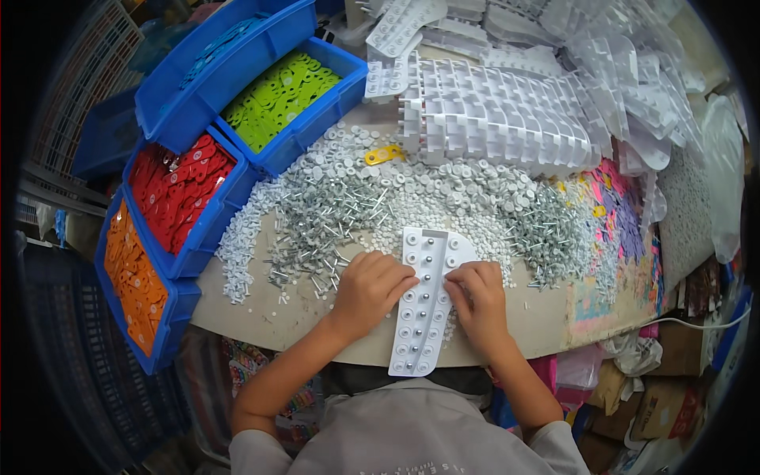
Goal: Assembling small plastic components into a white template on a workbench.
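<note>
A long white plastic panel [401, 332] with one rounded upper corner lies in front of me, its near end reaching past the table edge. Metal pins stand in a row along its middle groove, with round white sockets on both sides. At the panel's left edge, my left hand [370, 294] is closed, thumb and forefinger pinched beside a pin. My right hand [479, 299] is closed at the right edge, its fingertips over the panel near the same height. Anything between either hand's fingertips is too small or hidden to make out.
Blue bins hold orange [134, 277], red [182, 190], lime-green [281, 95] and blue [218, 55] pieces at left. Metal pins [321, 218] and white round caps [495, 186] lie heaped beyond the panel. White moulded panels [499, 115] are piled behind; pink and purple pieces [621, 210] lie at right.
</note>
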`<action>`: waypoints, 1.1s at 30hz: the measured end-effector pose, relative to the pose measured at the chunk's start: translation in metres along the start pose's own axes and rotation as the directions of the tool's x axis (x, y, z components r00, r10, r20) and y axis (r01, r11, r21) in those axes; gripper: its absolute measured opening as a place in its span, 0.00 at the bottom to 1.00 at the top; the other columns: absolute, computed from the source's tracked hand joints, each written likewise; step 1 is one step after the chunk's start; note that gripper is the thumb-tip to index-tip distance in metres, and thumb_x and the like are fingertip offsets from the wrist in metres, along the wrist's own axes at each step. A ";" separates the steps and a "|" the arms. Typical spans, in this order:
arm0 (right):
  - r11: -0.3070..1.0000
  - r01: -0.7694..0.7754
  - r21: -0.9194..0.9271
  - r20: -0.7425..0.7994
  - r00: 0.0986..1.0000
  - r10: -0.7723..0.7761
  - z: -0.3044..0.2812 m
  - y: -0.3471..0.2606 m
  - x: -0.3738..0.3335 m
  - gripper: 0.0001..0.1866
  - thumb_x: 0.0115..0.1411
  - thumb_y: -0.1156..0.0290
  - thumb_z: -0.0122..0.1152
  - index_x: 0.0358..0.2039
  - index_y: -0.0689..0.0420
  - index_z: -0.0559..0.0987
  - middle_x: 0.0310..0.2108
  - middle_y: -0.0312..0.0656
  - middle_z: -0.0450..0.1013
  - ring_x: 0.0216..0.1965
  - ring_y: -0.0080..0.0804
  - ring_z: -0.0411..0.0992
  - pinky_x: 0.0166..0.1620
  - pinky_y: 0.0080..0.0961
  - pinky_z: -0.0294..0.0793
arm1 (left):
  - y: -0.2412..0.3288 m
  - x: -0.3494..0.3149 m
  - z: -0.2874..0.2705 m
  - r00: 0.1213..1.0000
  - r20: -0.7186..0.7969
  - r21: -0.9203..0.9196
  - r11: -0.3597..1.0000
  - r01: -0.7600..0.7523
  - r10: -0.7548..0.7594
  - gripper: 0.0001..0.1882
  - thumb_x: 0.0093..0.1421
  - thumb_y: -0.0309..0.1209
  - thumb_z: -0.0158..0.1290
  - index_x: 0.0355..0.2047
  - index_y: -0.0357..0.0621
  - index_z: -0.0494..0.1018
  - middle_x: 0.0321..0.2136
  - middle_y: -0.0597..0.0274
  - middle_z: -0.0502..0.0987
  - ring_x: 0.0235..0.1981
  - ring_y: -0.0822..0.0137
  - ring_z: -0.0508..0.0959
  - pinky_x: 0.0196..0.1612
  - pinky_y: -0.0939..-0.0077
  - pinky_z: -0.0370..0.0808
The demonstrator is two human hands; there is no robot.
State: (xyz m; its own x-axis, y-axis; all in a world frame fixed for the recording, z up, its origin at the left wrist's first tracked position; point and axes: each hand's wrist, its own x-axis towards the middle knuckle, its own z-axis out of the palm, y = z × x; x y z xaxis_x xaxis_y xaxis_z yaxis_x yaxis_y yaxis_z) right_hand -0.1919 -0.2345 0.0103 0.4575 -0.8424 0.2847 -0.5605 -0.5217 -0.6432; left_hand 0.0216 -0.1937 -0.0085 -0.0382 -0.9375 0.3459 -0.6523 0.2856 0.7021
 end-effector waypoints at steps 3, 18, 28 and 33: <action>1.000 0.018 -0.015 -0.046 0.999 -0.019 0.002 0.000 0.000 0.07 0.54 0.80 0.68 0.33 0.58 0.80 0.34 0.41 0.73 0.39 0.42 0.69 0.44 0.36 0.69 | 0.000 0.000 -0.004 0.997 0.014 0.082 0.993 -0.079 0.078 0.08 0.58 0.33 0.64 0.30 0.43 0.78 0.27 0.62 0.77 0.34 0.59 0.77 0.39 0.64 0.70; 0.984 -0.139 -0.108 -0.109 0.986 0.127 -0.030 0.032 0.029 0.04 0.59 0.79 0.62 0.34 0.60 0.76 0.34 0.44 0.74 0.41 0.46 0.70 0.49 0.38 0.66 | -0.067 0.095 -0.021 0.978 -0.192 0.402 0.916 0.005 0.079 0.03 0.58 0.28 0.62 0.31 0.43 0.81 0.27 0.62 0.77 0.35 0.58 0.74 0.43 0.63 0.68; 0.967 -0.057 -0.247 -0.062 0.997 0.043 -0.013 0.050 0.082 0.05 0.60 0.74 0.65 0.34 0.58 0.78 0.27 0.41 0.74 0.32 0.41 0.70 0.44 0.36 0.65 | -0.010 0.053 -0.037 0.934 -0.061 -0.310 0.897 0.317 -0.351 0.06 0.64 0.27 0.60 0.39 0.37 0.80 0.26 0.65 0.81 0.27 0.74 0.80 0.28 0.77 0.75; 0.958 -0.055 -0.283 -0.059 0.997 0.040 -0.011 0.054 0.079 0.05 0.59 0.74 0.66 0.33 0.59 0.78 0.28 0.43 0.74 0.31 0.42 0.71 0.42 0.37 0.67 | 0.011 0.016 -0.034 0.902 0.183 -0.540 0.727 0.424 -0.391 0.08 0.62 0.25 0.63 0.41 0.38 0.79 0.34 0.66 0.82 0.36 0.78 0.81 0.36 0.80 0.76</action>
State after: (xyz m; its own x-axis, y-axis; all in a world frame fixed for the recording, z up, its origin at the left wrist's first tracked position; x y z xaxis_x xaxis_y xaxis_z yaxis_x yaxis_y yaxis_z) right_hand -0.1941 -0.3306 0.0060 0.3933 -0.8689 0.3005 -0.7570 -0.4916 -0.4304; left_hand 0.0389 -0.1992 0.0261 0.0822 -0.9937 -0.0761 -0.0814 -0.0828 0.9932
